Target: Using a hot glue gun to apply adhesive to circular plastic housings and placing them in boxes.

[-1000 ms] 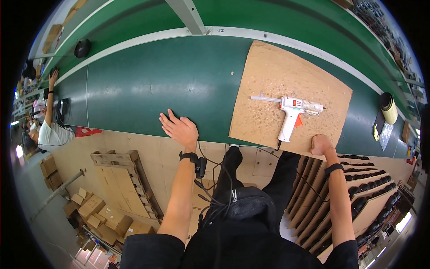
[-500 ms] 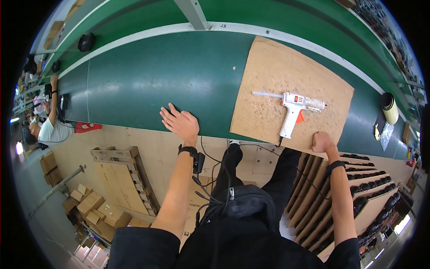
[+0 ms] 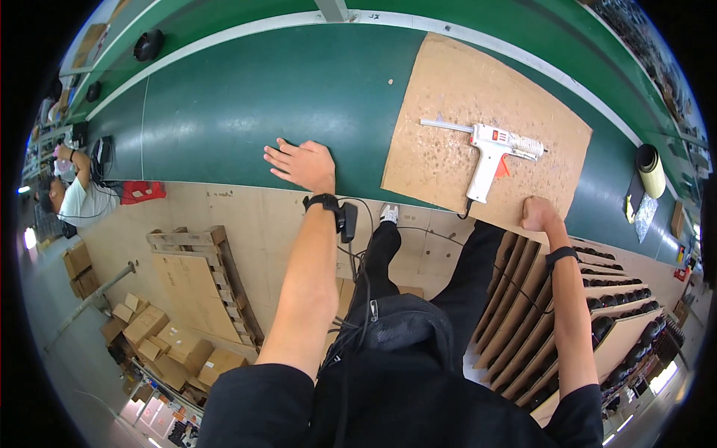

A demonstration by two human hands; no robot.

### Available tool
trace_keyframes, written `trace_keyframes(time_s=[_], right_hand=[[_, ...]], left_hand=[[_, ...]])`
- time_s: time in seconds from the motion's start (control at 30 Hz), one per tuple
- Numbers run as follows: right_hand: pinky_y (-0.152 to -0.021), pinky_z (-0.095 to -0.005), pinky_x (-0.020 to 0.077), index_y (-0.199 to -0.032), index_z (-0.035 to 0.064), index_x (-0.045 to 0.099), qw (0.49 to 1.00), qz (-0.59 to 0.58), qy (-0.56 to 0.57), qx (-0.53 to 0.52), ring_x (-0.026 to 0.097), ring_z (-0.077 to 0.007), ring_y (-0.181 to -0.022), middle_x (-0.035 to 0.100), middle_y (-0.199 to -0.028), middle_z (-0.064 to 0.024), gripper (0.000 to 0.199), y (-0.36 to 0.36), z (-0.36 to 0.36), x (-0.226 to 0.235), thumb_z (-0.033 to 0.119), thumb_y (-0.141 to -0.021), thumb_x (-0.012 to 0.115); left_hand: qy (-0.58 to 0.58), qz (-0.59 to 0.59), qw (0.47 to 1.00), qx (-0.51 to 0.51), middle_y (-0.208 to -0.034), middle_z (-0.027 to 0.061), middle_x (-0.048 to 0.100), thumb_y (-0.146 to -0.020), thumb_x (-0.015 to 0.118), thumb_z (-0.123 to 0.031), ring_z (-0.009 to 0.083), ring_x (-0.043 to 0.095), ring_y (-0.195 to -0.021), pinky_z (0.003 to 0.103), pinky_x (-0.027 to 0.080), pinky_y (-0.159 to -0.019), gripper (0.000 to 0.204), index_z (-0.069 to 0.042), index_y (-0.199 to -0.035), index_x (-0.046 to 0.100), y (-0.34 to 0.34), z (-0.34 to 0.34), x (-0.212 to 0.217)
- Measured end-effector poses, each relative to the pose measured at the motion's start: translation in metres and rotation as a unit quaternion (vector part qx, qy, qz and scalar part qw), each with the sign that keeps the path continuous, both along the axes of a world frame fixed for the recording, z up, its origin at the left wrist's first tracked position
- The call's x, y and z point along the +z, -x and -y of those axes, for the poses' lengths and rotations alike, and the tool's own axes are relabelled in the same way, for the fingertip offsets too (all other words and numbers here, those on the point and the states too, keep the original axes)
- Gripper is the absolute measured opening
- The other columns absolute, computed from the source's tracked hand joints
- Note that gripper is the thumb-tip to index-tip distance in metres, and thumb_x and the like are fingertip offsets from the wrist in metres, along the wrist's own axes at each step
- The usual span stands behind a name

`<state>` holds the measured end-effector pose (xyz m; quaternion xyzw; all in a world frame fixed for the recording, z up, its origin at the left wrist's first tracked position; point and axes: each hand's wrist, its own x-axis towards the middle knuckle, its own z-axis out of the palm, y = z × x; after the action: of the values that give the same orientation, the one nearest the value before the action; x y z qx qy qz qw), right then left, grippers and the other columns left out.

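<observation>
My left hand (image 3: 305, 164) lies flat on the green bench top (image 3: 246, 97) near its front edge, fingers stretched toward the left and holding nothing. My right hand (image 3: 536, 214) is curled into a fist, resting at the near right edge of a brown cardboard sheet (image 3: 448, 75); nothing shows in it. On the sheet, a white glue gun (image 3: 487, 160) with an orange trigger lies on its side. A glue stick (image 3: 447, 125) extends leftward from its body, and the cord leaves the handle's lower end. Neither hand touches the gun.
A roll (image 3: 652, 175) and a clear plastic bag (image 3: 644, 218) lie at the bench's right end. Cardboard dividers (image 3: 515, 299) with round black parts stand below right. A wooden pallet (image 3: 224, 269) and boxes (image 3: 175, 343) are at lower left. Another person (image 3: 86, 201) sits far left.
The view has shifted, so the bench, sheet and glue gun appear higher. My left hand has turned, its fingers pointing more to the left. My right fist stays by the sheet's edge.
</observation>
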<state>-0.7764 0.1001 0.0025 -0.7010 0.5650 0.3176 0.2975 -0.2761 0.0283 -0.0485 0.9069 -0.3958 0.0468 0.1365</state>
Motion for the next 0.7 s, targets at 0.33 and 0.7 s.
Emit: trace_keyframes(time_s=[0.33,0.7], right_hand=[[-0.076,-0.0463,0.0555,-0.066,-0.0022,0.069,1.000,-0.017,-0.017,0.002,0.066,-0.0434,-0.078,0.066,-0.079,-0.0285,0.027,0.004,-0.001,0.002,0.020,-0.055,0.059],[-0.074,-0.0454,0.0557,-0.066,0.0006,0.070,1.000,0.001,0.007,0.000,0.067,-0.0407,-0.078,0.068,-0.078,-0.0249,0.029,0.002,-0.004,0.002,0.026,-0.056,0.061]], left_hand=[[-0.014,0.028,0.999,0.043,-0.155,0.0243,0.026,-0.089,0.043,-0.022,0.0380,0.019,-0.147,0.053,0.015,-0.117,0.058,0.001,-0.142,0.037,0.011,0.009,0.006],[-0.012,0.097,0.994,0.042,-0.150,0.0232,0.035,-0.091,0.042,-0.020,0.0369,0.029,-0.143,0.054,0.025,-0.114,0.052,-0.001,-0.139,0.042,0.008,0.005,0.001]])
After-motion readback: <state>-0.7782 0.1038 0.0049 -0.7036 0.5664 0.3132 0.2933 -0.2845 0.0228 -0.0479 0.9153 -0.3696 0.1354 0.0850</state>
